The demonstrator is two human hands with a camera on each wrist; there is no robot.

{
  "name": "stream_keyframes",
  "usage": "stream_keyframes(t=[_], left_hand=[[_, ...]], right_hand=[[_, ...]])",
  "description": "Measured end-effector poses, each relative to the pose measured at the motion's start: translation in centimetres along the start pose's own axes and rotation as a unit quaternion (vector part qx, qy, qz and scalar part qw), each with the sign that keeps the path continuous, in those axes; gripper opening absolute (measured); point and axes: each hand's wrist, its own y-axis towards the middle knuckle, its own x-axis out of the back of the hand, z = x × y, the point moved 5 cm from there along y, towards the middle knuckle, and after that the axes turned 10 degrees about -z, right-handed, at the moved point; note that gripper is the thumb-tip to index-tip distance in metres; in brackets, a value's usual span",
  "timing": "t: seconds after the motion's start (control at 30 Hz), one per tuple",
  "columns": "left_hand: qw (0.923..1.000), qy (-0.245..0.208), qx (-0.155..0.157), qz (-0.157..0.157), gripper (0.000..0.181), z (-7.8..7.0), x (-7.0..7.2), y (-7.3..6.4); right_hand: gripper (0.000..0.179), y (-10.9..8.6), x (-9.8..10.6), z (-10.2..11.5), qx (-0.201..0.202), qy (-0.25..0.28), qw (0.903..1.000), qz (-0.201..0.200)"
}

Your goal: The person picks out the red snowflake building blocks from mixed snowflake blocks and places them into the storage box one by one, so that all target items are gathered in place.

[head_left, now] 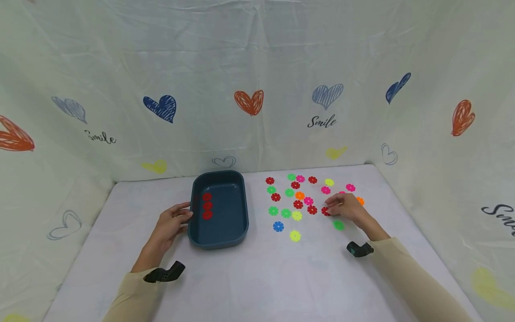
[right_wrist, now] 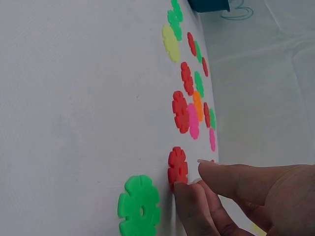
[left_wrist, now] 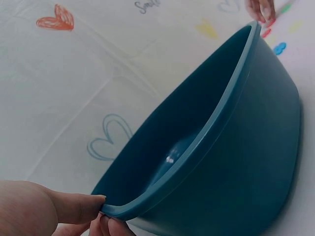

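Observation:
On the left of the table, my left hand (head_left: 170, 226) pinches the rim of a dark teal plastic tub (head_left: 219, 245). Thumb above and fingers below the rim show in the left wrist view. Inside the tub, several red flower-shaped discs (head_left: 207, 205) lie in a row. Out to the right, my right hand (head_left: 347, 208) reaches down at a red flower disc (right_wrist: 177, 166). One fingertip touches the disc's near edge, while the thumb stands apart from it. Beside that disc lies a green flower disc (right_wrist: 140, 206).
Several flower discs in green, pink, yellow and orange are spread right of the tub, with a blue disc (head_left: 278, 226) nearer me. Behind the table (head_left: 241, 286) hangs a pale curtain (head_left: 201, 134) printed with hearts. Each wrist wears a black camera (head_left: 165, 273).

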Motion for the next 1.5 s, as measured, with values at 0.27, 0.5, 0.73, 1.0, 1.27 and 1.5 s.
stream_keyframes(t=[0.27,0.5,0.73,1.0,1.27,1.5], left_hand=[[1.0000,-0.002,0.004,-0.005,0.053,0.1,0.0,0.1],[1.0000,-0.003,0.001,-0.004,0.053,0.2,-0.2,0.2],[1.0000,-0.003,0.002,-0.004,0.054,0.1,-0.3,0.2],[1.0000,-0.003,-0.001,-0.005,0.053,0.1,-0.4,0.2],[0.9999,-0.008,0.002,-0.008,0.053,0.1,-0.2,0.1],[0.9999,-0.010,0.001,-0.007,0.053,0.1,-0.1,0.0]], right_hand=[[0.030,-0.4,0.2,-0.1,0.004,-0.013,0.9999,-0.008],[0.030,-0.4,0.2,-0.3,0.007,-0.011,0.9998,-0.014],[0.030,0.1,-0.2,-0.7,0.029,-0.036,0.9986,-0.023],[0.031,0.1,-0.8,-0.4,0.046,-0.079,0.9951,-0.037],[0.025,0.0,-1.2,0.1,0.054,-0.099,0.9923,-0.049],[0.022,0.0,-1.4,0.3,0.041,-0.094,0.9940,-0.039]])
